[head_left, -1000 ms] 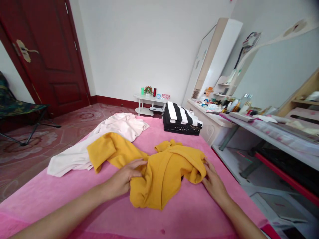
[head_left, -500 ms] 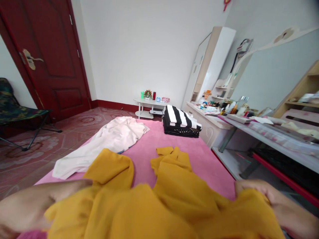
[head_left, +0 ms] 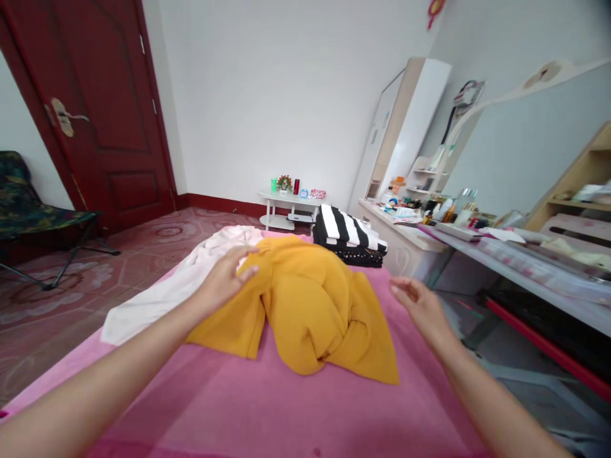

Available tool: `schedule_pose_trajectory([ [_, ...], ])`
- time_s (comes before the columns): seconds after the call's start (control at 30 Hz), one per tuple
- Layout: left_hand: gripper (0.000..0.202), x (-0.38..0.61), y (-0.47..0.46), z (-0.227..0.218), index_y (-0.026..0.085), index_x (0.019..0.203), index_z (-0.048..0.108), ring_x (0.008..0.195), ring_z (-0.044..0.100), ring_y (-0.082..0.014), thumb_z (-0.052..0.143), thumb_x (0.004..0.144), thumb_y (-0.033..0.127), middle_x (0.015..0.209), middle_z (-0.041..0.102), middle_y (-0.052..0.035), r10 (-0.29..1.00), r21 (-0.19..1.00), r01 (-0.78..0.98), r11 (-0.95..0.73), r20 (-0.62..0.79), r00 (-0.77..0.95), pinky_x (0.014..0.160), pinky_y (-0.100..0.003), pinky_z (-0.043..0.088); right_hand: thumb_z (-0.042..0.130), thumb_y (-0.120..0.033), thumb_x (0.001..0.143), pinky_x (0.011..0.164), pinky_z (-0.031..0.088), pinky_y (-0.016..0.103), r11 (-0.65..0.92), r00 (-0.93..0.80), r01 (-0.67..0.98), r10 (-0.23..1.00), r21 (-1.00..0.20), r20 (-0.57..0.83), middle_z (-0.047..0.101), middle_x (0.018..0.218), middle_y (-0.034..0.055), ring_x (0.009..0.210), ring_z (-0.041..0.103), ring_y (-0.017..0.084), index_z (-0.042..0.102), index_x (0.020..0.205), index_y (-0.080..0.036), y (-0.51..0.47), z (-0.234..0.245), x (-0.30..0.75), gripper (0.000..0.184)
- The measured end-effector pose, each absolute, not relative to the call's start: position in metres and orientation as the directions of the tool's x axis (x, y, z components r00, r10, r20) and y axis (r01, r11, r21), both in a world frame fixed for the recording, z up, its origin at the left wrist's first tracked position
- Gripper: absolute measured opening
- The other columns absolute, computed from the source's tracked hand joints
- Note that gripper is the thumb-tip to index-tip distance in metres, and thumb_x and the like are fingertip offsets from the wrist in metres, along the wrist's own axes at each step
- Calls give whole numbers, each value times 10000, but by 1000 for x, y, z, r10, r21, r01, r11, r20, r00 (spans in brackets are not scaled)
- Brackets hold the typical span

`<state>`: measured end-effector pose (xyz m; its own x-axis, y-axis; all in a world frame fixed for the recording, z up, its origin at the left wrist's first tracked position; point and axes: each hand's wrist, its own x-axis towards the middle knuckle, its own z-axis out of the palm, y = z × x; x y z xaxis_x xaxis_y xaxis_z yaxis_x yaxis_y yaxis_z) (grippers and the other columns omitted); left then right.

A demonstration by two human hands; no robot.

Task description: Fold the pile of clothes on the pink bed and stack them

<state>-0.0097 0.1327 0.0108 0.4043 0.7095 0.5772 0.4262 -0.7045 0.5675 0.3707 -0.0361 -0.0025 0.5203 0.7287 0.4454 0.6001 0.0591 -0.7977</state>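
Observation:
A yellow garment [head_left: 305, 305] lies heaped in the middle of the pink bed [head_left: 267, 413], still billowing. My left hand [head_left: 224, 277] reaches over its left side, fingers spread, fingertips at the yellow cloth. My right hand [head_left: 417, 305] hovers just right of the garment, fingers loosely apart, holding nothing. A pale pink garment [head_left: 167, 289] lies spread to the left, partly under the yellow one. A folded black-and-white striped stack [head_left: 346, 235] sits at the bed's far end.
A cluttered dresser and desk [head_left: 429, 229] run along the right of the bed. A small white table [head_left: 289, 203] stands by the far wall. A dark red door [head_left: 105, 108] and a folding chair [head_left: 33, 216] are at the left.
Both hands lifted the yellow garment up close, then flung it forward onto the bed and let go. It now lies farther away, overlapping the pale pink garment.

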Motion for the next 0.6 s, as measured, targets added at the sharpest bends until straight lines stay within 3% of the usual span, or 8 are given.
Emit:
schedule_pose_trajectory([
  [0.07,253,-9,98,-19,226,1055,614,1098,547,-220,501,866,350,1148,600,-57,656,536,388,-750,520,547,971,-369,425,576,-454,753,806,472,364,-5,426,683,815,-731,392,655,957,80,877,614,225,611,913,-195,-57,-38,365,307],
  [0.17,239,-7,47,-51,250,1079,604,986,591,-195,480,896,342,1071,620,-50,576,520,352,-779,370,729,885,-315,465,512,-423,830,736,463,323,-77,319,803,893,-591,317,635,910,55,795,606,198,575,985,-206,-90,-71,347,274],
  [0.33,596,13,11,-69,324,1394,304,1034,583,-242,557,858,390,1200,584,-65,485,436,352,-828,244,840,864,-344,468,587,-348,782,597,399,271,-129,216,862,968,-490,126,614,808,-18,628,574,160,447,1172,-251,-101,-77,304,425],
  [0.4,547,28,10,-72,309,1366,346,988,597,-245,551,862,367,1145,601,-67,481,390,376,-841,218,849,806,-331,478,599,-300,759,583,359,258,-93,161,888,980,-450,115,599,753,-35,634,563,159,486,1045,-254,-94,-76,292,311],
  [0.47,308,41,13,-75,264,1203,509,875,617,-219,478,898,296,1004,630,-57,488,348,404,-846,197,851,726,-295,473,594,-263,748,568,322,245,-62,125,893,986,-445,114,566,687,-48,621,537,145,485,848,-236,-88,-75,287,150],
  [0.53,211,47,17,-76,224,1019,589,794,619,-190,404,919,230,902,635,-53,486,343,402,-849,209,849,677,-265,453,605,-242,726,547,296,233,-54,117,871,988,-488,98,518,633,-58,586,492,123,441,721,-218,-84,-74,290,166],
  [0.6,192,44,21,-71,205,927,606,760,615,-166,416,913,221,855,639,-44,481,425,347,-836,265,836,662,-243,435,608,-233,714,532,286,222,-46,120,822,988,-568,94,462,594,-63,566,450,108,407,661,-209,-85,-68,302,208],
])
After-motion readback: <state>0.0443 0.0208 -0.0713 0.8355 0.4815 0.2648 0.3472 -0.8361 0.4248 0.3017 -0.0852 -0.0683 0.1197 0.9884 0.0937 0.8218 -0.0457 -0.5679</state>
